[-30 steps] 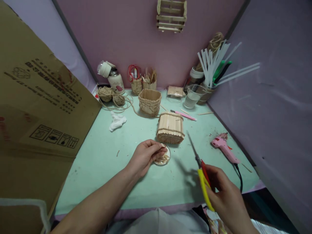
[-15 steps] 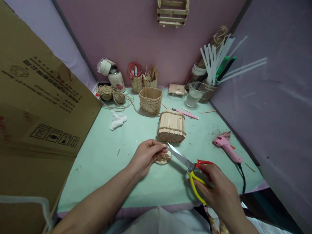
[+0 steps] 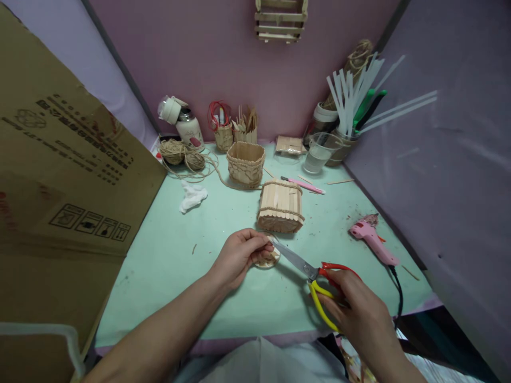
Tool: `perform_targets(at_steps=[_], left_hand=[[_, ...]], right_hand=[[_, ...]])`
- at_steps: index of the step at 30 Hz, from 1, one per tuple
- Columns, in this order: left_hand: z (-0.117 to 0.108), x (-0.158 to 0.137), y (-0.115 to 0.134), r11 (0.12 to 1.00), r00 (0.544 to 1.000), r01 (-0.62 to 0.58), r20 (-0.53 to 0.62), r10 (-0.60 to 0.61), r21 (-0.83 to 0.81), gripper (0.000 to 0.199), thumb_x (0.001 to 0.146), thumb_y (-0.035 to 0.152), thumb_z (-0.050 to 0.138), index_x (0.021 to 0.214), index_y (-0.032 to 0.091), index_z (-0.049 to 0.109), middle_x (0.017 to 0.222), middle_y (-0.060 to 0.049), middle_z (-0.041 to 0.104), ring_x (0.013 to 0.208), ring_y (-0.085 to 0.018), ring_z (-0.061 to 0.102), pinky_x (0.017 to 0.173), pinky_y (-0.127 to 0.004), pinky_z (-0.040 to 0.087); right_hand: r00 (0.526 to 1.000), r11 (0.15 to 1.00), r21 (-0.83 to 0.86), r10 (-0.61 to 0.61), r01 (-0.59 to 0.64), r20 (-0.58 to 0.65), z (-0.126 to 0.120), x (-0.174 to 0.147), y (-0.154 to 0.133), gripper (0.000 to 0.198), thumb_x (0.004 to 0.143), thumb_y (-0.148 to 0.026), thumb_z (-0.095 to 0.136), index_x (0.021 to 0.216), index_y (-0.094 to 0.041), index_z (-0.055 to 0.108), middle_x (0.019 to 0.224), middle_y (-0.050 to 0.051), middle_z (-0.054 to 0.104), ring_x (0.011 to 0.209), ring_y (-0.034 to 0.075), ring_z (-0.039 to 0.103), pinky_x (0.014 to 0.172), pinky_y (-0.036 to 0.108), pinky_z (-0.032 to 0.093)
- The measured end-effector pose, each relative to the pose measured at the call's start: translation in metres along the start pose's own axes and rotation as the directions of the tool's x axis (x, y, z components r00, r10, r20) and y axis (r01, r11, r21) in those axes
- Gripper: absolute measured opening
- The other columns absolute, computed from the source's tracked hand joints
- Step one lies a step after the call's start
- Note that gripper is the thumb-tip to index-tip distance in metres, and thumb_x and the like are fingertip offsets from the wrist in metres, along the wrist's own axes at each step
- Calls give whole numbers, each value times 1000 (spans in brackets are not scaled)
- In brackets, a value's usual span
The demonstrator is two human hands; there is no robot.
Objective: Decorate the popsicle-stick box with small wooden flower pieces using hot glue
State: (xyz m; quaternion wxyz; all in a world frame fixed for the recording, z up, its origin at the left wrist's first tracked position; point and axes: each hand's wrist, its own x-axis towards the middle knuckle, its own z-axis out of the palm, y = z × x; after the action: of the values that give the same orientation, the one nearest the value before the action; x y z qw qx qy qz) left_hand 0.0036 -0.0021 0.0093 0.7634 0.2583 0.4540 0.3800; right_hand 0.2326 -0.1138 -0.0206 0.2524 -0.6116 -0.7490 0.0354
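Head camera is looking down on a pale green cloth-covered surface (image 3: 167, 292), where the left hand (image 3: 239, 254) is pinching a small, mostly hidden brown piece (image 3: 269, 241) between thumb and fingers pressed together. That hand is covering part of a round white dish (image 3: 276, 259) containing pale wood scraps. The right hand (image 3: 357, 298) is curling its fingers around the red and yellow handles of metal-bladed scissors (image 3: 295, 259), whose tips are reaching the left fingertips. Just beyond the dish, a cord-edged box of pale wooden slats (image 3: 280, 199) is sitting. At left, a brown cardboard carton (image 3: 48, 276) is displaying dark printed characters, too blurred to read, above four framed pictograms (image 3: 88, 222).
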Motion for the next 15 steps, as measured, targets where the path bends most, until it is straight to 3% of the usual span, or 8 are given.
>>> perform_targets(at_steps=[15], left_hand=[[0, 1, 0, 1000, 1000, 18, 7, -18, -11, 15, 73, 19, 77, 69, 10, 65, 70, -9, 71, 64, -11, 67, 64, -18, 54]], right_hand=[[999, 998, -61, -23, 21, -34, 4, -6, -1, 19, 94, -36, 52, 106, -23, 57, 93, 7, 70, 80, 21, 70, 68, 31, 55]])
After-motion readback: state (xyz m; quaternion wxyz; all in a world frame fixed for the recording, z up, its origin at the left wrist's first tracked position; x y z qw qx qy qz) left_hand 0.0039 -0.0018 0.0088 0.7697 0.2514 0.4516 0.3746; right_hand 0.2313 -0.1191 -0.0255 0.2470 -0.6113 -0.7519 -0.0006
